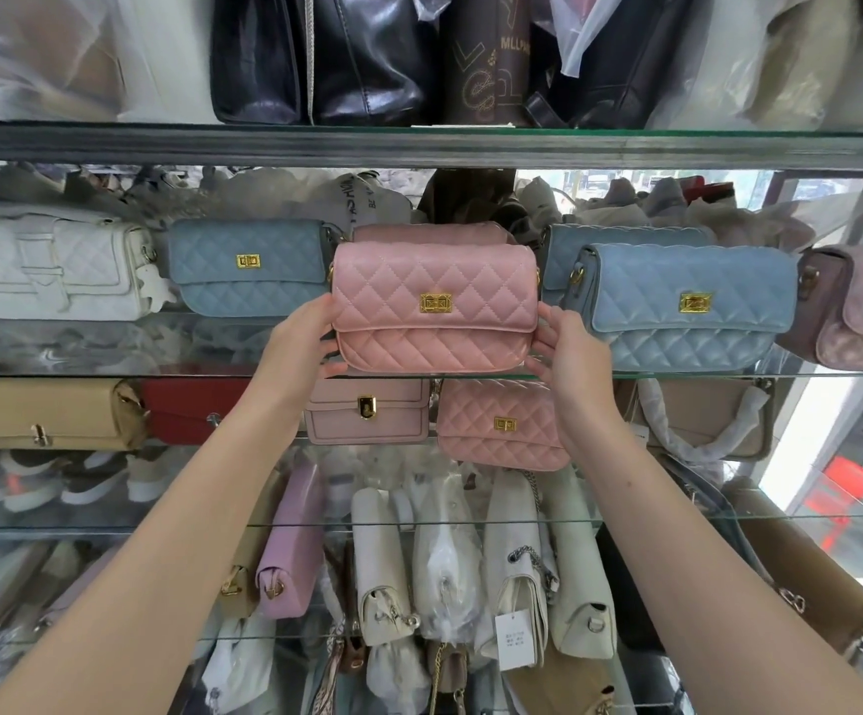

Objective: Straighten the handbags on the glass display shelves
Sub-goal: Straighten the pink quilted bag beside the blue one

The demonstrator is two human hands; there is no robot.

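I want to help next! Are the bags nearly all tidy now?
Partly. The blue bag and white bag on the left already face front. The left hand and right hand are squaring up the pink bag. The tilted blue bag on the right and the jumbled bottom bags look left to do.

A second pink bag (427,232) is mostly hidden behind the front pink handbag (434,307).
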